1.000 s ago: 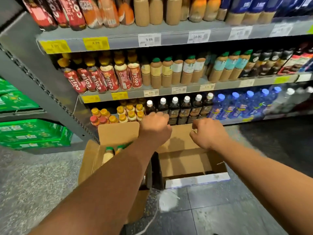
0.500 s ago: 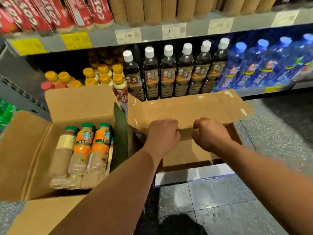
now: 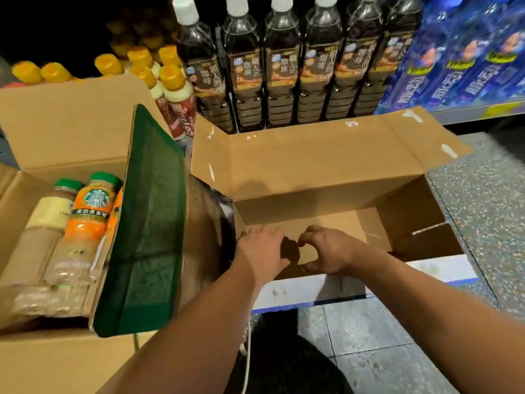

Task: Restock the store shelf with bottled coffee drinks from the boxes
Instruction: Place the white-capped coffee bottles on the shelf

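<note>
The left hand [image 3: 262, 251] and right hand [image 3: 329, 251] are both gripping the near flap [image 3: 308, 253] of an empty open brown cardboard box [image 3: 326, 166]. Green-capped coffee bottles [image 3: 85, 223] are lying in the neighbouring brown carton [image 3: 71, 132], with its dark green flap [image 3: 150, 217] standing between. White-capped dark bottles [image 3: 281, 66] are lining the shelf [image 3: 468, 112] behind.

left hand [image 3: 262, 251] + right hand [image 3: 326, 251] close together, both gripping near flap [image 3: 308, 255] of right box [image 3: 312, 166]. left box [image 3: 71, 132] right beside it, coffee bottles [image 3: 85, 223] lying inside

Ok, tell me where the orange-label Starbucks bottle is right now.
Head view, left side: the orange-label Starbucks bottle lies in the open left box, right of a cream-label bottle and left of the green flap.
</note>
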`<state>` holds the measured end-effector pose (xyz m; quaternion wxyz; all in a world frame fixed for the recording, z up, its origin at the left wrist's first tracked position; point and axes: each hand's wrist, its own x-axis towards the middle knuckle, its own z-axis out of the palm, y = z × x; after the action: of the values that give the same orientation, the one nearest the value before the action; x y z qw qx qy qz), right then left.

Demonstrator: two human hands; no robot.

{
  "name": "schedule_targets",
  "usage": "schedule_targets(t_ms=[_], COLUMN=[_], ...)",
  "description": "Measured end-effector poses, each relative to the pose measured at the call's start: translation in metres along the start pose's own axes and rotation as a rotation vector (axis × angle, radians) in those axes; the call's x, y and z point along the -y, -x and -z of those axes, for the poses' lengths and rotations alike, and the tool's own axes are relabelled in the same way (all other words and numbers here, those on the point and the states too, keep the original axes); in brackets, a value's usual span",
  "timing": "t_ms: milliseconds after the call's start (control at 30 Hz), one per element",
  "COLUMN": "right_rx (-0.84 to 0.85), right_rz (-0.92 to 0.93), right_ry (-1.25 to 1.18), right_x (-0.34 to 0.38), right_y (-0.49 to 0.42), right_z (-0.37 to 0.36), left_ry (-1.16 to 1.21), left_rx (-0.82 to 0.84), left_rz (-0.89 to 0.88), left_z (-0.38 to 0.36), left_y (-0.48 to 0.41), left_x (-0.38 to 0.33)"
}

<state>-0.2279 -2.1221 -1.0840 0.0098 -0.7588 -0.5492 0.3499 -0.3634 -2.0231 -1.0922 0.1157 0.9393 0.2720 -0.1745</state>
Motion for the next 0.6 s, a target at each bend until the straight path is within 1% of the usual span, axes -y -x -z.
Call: schedule_targets(t_ms=[67,133,233,367,600], right_rx=[-0.004,-0.027,-0.055,-0.065,-0.107], right_rz=[-0.021,-0.048,-0.005,-0.003,-0.026], right_ry=[-0.072,-0.124,-0.141,-0.164,-0.252], right_x=[-0.003,-0.006,-0.003,0.006,0.011], right_y=[0.002,0.006,0.014,0.033,0.063], right_z=[-0.006,-0.004,0.002,0.001,-0.013], left_ry=[-0.006,0.032,0.075,0.026,0.028], left_rx=[0.003,-0.037,-0.083,-0.093,-0.238], left_rz=[-0.003,-0.001,0.030,0.009,-0.024], left_z=[-0.005,-0.006,-0.003,-0.006,-0.014], left_y=[0.001,0.002,0.003,0.010,0.027], left_x=[0.004,0.003,-0.002,-0.002,-0.011])
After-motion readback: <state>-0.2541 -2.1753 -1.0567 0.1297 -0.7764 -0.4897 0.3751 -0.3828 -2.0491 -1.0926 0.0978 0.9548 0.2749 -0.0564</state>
